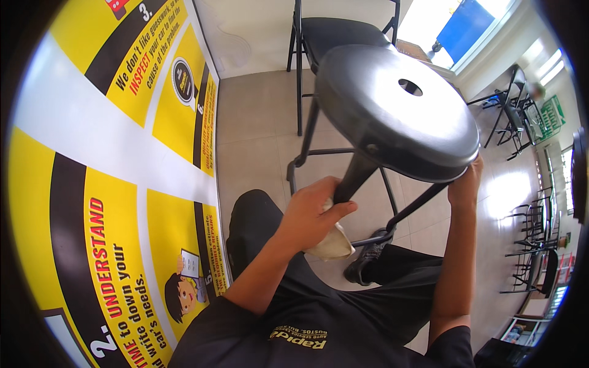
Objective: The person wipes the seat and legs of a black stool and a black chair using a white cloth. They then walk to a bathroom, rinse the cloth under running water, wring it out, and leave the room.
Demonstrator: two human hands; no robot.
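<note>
A black metal stool (pixel 368 104) with a round, shiny seat and a hole near its middle stands tilted in front of me. My left hand (pixel 316 214) is closed around one of its legs, with a cream cloth (pixel 333 243) pressed between palm and leg and hanging below the fingers. On the seat's right side, my right hand (pixel 466 181) grips the rim; its fingers are partly hidden behind the edge. The stool's legs and foot ring show beneath the seat, near my shoe.
Along the left stands a yellow, black and white printed panel (pixel 123 227). A black folding chair (pixel 343 37) is just behind the stool. Further right are several dark chairs (pixel 531 214) and a bright window (pixel 466 30). The floor (pixel 251 122) is beige tile.
</note>
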